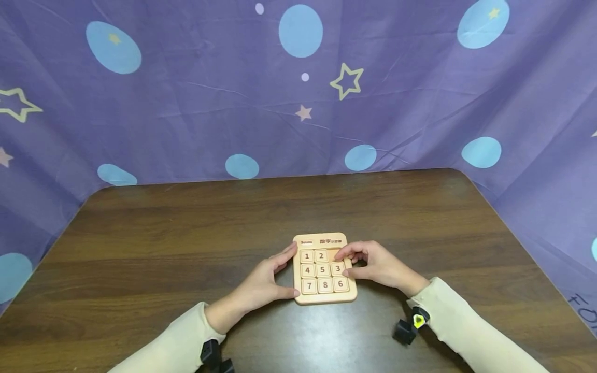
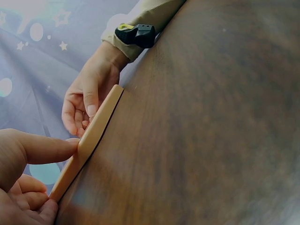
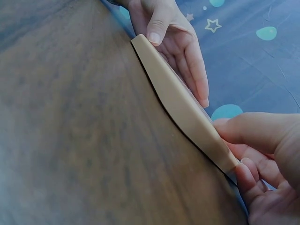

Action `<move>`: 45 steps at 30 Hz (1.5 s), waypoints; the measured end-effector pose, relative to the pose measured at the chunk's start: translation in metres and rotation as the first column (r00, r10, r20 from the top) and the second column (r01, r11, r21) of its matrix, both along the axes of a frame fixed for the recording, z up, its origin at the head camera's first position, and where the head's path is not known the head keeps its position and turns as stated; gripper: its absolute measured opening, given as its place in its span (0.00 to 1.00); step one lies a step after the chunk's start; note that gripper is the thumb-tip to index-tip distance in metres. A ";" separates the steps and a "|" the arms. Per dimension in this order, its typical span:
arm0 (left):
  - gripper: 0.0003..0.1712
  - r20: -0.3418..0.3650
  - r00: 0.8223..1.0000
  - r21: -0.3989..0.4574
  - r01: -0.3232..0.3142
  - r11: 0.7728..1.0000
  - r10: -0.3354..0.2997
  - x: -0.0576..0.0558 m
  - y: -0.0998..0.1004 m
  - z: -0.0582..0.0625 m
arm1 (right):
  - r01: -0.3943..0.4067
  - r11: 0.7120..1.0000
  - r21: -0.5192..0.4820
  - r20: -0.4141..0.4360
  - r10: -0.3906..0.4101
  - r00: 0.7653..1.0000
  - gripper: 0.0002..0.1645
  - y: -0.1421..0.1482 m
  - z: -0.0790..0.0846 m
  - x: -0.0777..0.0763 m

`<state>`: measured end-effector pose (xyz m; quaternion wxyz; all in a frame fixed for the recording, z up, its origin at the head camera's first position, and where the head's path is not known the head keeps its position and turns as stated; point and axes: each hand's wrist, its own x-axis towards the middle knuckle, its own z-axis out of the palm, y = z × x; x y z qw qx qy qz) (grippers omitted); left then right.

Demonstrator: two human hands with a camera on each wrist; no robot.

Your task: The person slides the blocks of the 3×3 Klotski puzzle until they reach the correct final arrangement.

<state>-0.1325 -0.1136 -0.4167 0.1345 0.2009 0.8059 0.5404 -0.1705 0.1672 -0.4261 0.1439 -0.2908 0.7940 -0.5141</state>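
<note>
A pale wooden number sliding puzzle (image 1: 325,298) lies flat on the table, its digits facing me. Its tiles read 1, 2, then a gap; 4, 5, 3; and 7, 8, 6. My left hand (image 1: 258,284) holds its left edge, thumb at the near corner and fingers near the far one. On the right side, my right hand (image 1: 379,265) grips the frame with bent fingers. Its index fingertip is over the gap and its thumb by the 3 tile (image 1: 338,268). Both wrist views show the puzzle edge-on (image 2: 89,140), (image 3: 173,98), hiding the tiles.
The dark wooden table (image 1: 177,243) extends around the puzzle. Behind it hangs a purple curtain (image 1: 196,103) with blue dots and stars. Black devices (image 1: 404,331) are worn at both sleeve cuffs, close to the tabletop.
</note>
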 end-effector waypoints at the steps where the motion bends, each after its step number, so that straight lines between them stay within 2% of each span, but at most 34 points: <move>1: 0.51 0.005 1.000 0.002 -0.002 1.000 0.002 0.000 0.000 0.000 | 0.005 1.000 0.001 -0.004 -0.005 1.000 0.17 0.000 0.000 0.000; 5: 0.51 0.020 1.000 0.001 -0.005 1.000 0.005 0.000 0.001 0.001 | 0.021 1.000 0.011 -0.022 -0.021 1.000 0.16 -0.001 0.000 0.000; 12: 0.50 -0.006 1.000 0.000 0.016 1.000 -0.016 0.000 0.000 -0.001 | 0.054 0.998 0.025 -0.033 -0.053 0.998 0.16 -0.002 -0.002 0.000; 20: 0.51 0.009 1.000 -0.008 0.000 1.000 0.000 -0.001 0.000 0.000 | 0.099 0.994 0.042 -0.079 -0.096 0.992 0.15 -0.005 -0.005 -0.002; 30: 0.51 0.016 1.000 -0.017 -0.005 1.000 0.006 -0.001 0.001 -0.001 | 0.136 0.989 0.049 -0.073 -0.133 0.988 0.15 -0.006 -0.002 -0.001; 45: 0.51 0.021 1.000 -0.012 -0.010 1.000 0.010 -0.001 0.001 0.000 | 0.243 0.970 -0.022 -0.085 -0.244 0.966 0.14 -0.012 -0.006 0.000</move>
